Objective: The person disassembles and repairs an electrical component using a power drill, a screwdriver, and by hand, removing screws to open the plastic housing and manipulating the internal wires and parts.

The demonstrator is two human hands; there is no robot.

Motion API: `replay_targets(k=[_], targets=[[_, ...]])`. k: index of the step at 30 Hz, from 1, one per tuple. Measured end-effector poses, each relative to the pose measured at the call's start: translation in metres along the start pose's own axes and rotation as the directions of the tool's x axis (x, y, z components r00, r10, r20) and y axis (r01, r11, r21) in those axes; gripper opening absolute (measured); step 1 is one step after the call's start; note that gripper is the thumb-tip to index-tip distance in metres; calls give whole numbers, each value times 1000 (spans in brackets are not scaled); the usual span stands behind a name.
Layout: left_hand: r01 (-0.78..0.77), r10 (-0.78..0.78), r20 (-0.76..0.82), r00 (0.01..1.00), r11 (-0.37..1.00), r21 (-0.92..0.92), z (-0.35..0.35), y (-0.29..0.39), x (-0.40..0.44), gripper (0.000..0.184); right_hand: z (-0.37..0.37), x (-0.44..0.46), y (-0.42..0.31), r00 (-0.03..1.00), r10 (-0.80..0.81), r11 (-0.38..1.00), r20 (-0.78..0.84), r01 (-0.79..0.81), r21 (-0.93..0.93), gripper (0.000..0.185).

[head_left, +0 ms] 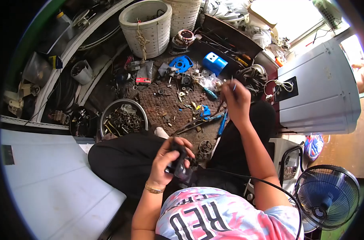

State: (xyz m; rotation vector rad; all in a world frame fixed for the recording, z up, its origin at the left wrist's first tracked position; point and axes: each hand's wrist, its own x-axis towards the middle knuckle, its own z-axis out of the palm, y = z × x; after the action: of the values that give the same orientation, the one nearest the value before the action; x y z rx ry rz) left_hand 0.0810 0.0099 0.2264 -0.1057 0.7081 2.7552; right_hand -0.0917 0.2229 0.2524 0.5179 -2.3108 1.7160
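Observation:
My left hand [164, 160], with a gold-coloured bracelet at the wrist, is wrapped round a small black part [181, 170] with a shiny, partly see-through end. It is held close to my lap, and its kind is not clear. My right hand [237, 99] is raised over the right knee, fingers pinched together. Something thin and dark seems to stick out at the fingertips, too small and blurred to name. Below that hand lie a blue-handled screwdriver [222, 125] and a pair of pliers [216, 117]. A round metal part [205, 147] lies between my legs.
A metal bowl of small hardware [145, 127] stands by my left knee. Ahead are a blue motor cover [182, 64], a blue cylinder [215, 63], a copper-wound stator [186, 36] and a perforated bucket [146, 42]. A fan [328, 196] and a white appliance [318, 92] stand right.

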Motion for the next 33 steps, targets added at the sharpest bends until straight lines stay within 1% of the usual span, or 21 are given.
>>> replay_targets(k=[1,2,4,6,7,8,10,11,13,14,15,16,18,19,20,22,25,28,29,32,33], targets=[[-15,19,-104,994,999,37,-1,4,-1,35,-10,-12,1,990,-6,998,142,14,-58,7],[-53,64,-118,991,994,98,-1,7,1,42,-15,-25,-1,960,-2,993,281,35,-112,5],[-11,61,-197,978,970,244,-6,11,4,45,-19,-41,-25,841,108,992,531,-58,-110,6],[43,30,-162,986,903,428,-7,5,11,44,-14,-44,-49,705,-12,988,709,-101,117,9],[78,-4,-142,990,850,521,-5,-1,14,44,-9,-39,-74,636,44,917,771,-331,221,15],[51,7,-99,995,819,571,-2,-8,14,41,-3,-40,-72,680,29,903,732,-333,273,14],[-146,65,131,989,526,838,-5,-15,13,40,18,-39,-68,737,178,774,652,-514,370,12],[-48,-37,88,995,604,795,-3,-15,8,38,27,-38,-73,699,213,752,683,-564,342,11],[-24,-21,55,998,710,704,7,-17,-3,42,48,-44,-79,647,259,741,717,-610,283,10],[-11,-13,33,999,759,650,12,-20,-7,44,62,-55,-66,711,147,812,687,-484,327,10],[17,15,-43,999,749,663,16,-25,-10,35,74,-57,-60,785,59,893,617,-318,319,11],[49,-34,-35,999,743,668,11,-26,-9,33,81,-57,-54,836,-47,946,547,-139,294,12],[110,-134,-18,991,724,681,-2,-26,-6,30,81,-53,-49,868,75,980,491,-157,126,15],[26,-44,6,999,678,734,3,-26,-5,17,82,-50,-43,893,104,977,437,-173,121,16],[77,-73,-36,997,709,701,4,-25,-7,17,87,-53,-24,908,135,971,397,-201,131,21],[173,-130,-114,985,759,627,2,-19,-12,17,67,-48,-27,808,363,932,465,-300,-206,36],[157,-100,-125,987,752,640,-9,-19,-10,17,49,-60,-27,908,-22,916,418,186,-356,44],[129,-82,-101,991,752,646,-12,-21,-7,22,24,-58,-39,737,-189,753,649,533,-386,46],[149,-104,-108,989,773,617,-13,-22,-6,21,21,-55,-41,650,-311,727,693,632,-266,43],[252,-220,-127,967,764,594,-24,-23,-4,17,21,-60,-46,532,-305,834,790,550,-49,43],[290,-260,-139,956,749,596,-23,-20,-3,16,26,-62,-47,564,-346,811,750,582,-63,34]])
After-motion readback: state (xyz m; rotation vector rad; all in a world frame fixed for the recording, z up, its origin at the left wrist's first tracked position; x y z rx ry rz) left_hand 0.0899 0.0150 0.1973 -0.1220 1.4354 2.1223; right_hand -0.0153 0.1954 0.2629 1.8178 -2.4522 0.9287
